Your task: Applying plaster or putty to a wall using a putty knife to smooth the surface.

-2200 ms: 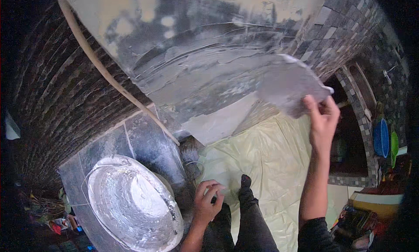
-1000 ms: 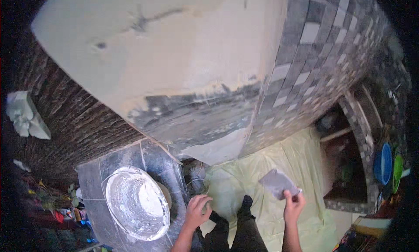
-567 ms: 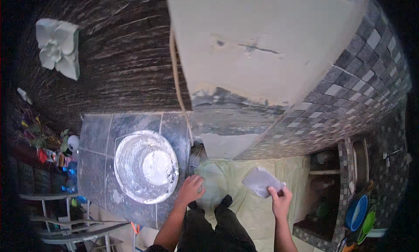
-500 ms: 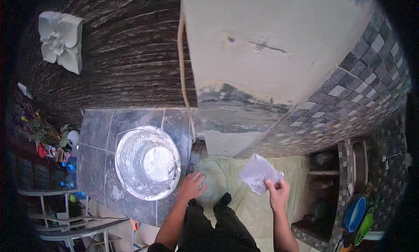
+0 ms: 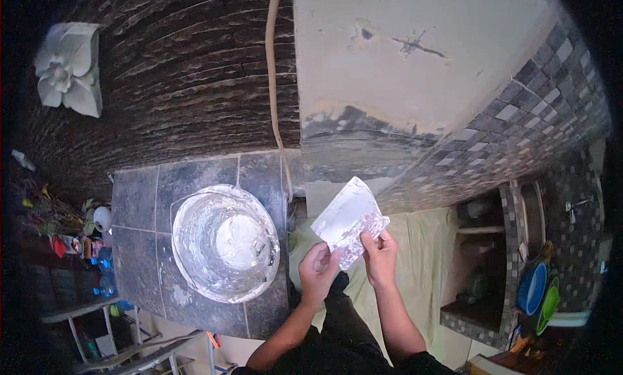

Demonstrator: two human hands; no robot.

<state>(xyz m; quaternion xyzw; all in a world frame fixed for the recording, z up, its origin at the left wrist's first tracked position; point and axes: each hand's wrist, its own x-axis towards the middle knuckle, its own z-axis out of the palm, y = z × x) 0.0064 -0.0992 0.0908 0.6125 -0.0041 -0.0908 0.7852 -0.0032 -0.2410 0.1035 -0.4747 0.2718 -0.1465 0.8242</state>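
My right hand (image 5: 381,261) grips the right side of a thin white sheet (image 5: 350,209) between thumb and fingers. The sheet is flat and straight-edged at its top and rough with white smears near my hands; its exact kind I cannot make out. My left hand (image 5: 317,272) has its fingers curled and its thumb against the sheet's lower left edge. To their left, on a dark tiled ledge, stands a round bucket (image 5: 189,271), its inside coated with white paste. A white mass (image 5: 239,242) lies at its bottom.
Ahead is a pale plastered wall (image 5: 389,76) with a crack and a dark unplastered band. A beige cable (image 5: 272,83) hangs beside it. A pale sheet (image 5: 415,277) covers the floor. At right are a tiled counter with blue (image 5: 532,289) and green basins; a metal ladder (image 5: 123,355) stands lower left.
My right hand has brought the white sheet leftward and turned it. My left hand has come away from beside the bucket to the sheet's lower edge. The view has shifted slightly.
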